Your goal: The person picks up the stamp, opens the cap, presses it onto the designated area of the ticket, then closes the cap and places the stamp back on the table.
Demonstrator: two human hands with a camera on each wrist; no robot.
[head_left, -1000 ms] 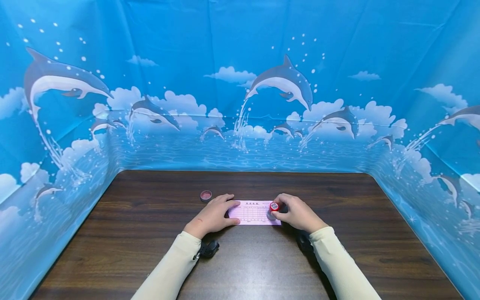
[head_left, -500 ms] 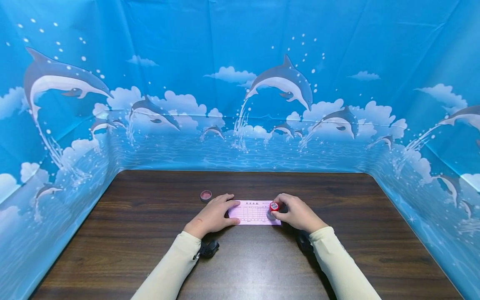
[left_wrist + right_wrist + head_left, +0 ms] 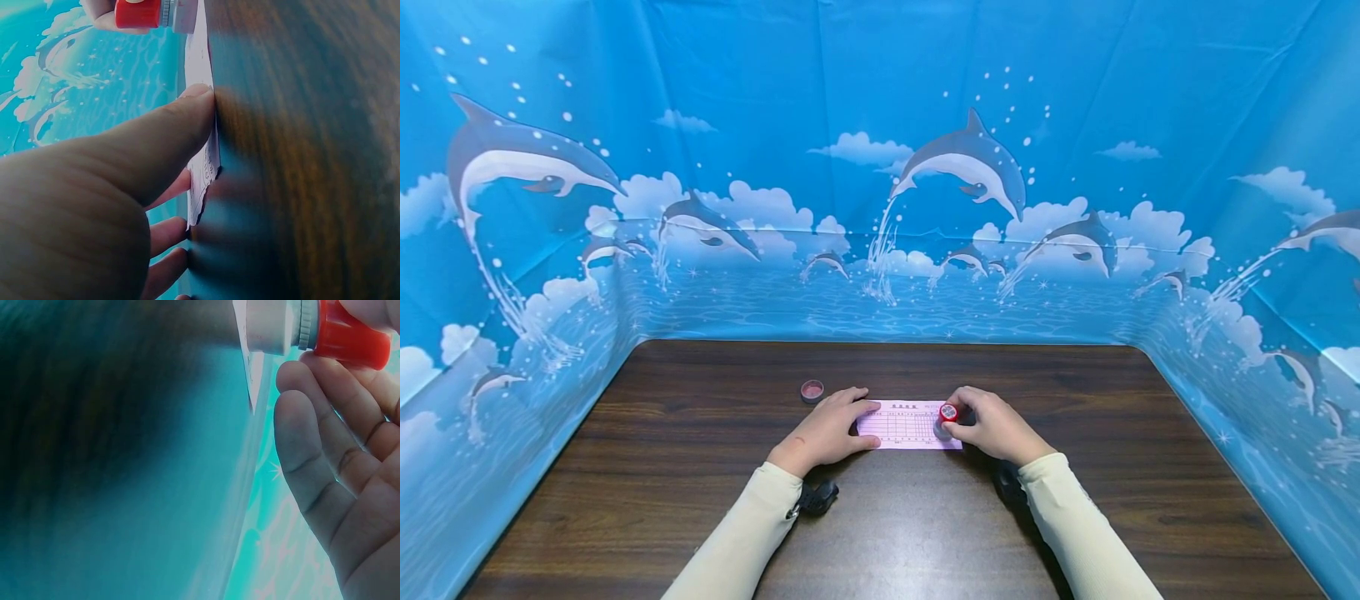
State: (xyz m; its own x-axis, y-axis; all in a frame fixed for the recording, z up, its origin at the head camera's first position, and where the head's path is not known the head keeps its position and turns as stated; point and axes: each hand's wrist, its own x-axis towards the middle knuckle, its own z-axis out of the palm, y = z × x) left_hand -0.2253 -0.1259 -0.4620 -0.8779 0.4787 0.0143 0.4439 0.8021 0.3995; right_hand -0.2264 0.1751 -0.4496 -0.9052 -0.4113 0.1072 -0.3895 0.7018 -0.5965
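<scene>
Across the left end of the pink form (image 3: pixel 898 427), the left hand (image 3: pixel 825 431) lies with thumb and fingers apart, the thumb resting by the form's near edge and a fingertip by its far edge; that spread probably pins the thin paper so it cannot slide or turn. Toward the form's right end stands a red-topped stamp (image 3: pixel 948 413), about upright, its grey lower part against the paper in the right wrist view. Thumb and fingers of the right hand (image 3: pixel 996 429) are clamped on its red top, while other fingers reach out free beside it; holding it so high likely lets any pressure run straight down. The form lies on the desk (image 3: pixel 880 533) with its title along the far edge, which suits reading from the person's side. Beyond the form's far left corner, apart from it, sits a small round cap (image 3: pixel 812 391), reddish inside, a spot that seems out of the way yet within reach. Whatever lies under the stamp is hidden.
</scene>
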